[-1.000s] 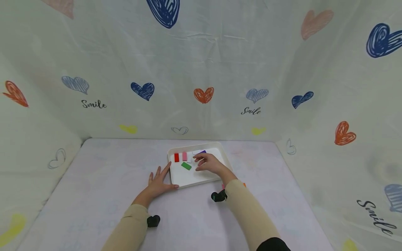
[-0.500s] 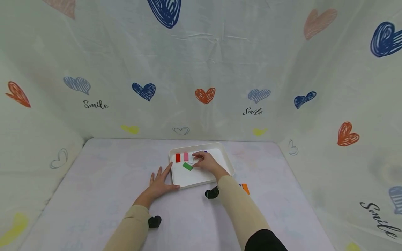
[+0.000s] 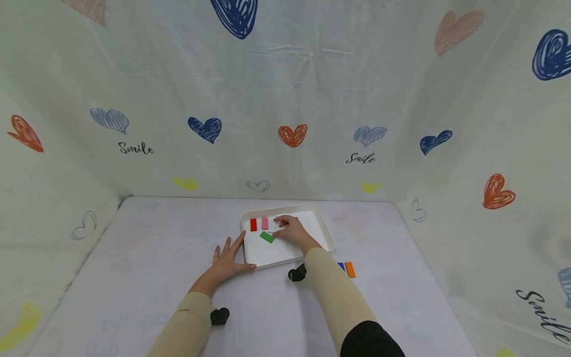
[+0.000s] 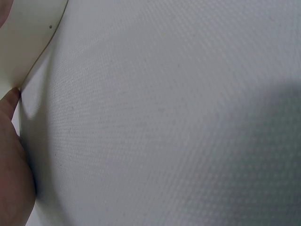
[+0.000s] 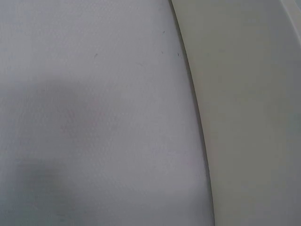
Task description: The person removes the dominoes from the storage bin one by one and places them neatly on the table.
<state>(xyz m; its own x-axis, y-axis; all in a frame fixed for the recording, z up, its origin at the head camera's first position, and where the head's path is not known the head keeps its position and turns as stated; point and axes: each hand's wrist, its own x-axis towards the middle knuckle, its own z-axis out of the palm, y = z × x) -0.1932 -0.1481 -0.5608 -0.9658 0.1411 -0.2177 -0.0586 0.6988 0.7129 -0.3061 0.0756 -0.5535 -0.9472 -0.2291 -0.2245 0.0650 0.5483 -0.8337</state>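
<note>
On the table lies a white tray (image 3: pixel 272 258) holding small flat coloured blocks. A red block (image 3: pixel 253 224) and a pink block (image 3: pixel 264 223) stand side by side near its far left, with a green block (image 3: pixel 267 237) tilted below them. My left hand (image 3: pixel 226 264) spreads its fingers at the tray's left corner, thumb and index finger touching the rim. Over the tray reaches my right hand (image 3: pixel 291 232), thumb tip beside the green block and index finger further back. Something whitish shows between those fingertips, too small to tell whether they pinch it. The right wrist view shows no fingers.
An orange block (image 3: pixel 350 269) and a partly hidden blue block (image 3: pixel 341 266) lie on the table right of the right forearm. The white table (image 3: pixel 169 238) meets a patterned curtain (image 3: pixel 321 99) behind and at both sides.
My right hand has moved left across the tray to beside the green block, covering the purple block. Its forearm has uncovered the orange and blue blocks. The left hand keeps its place.
</note>
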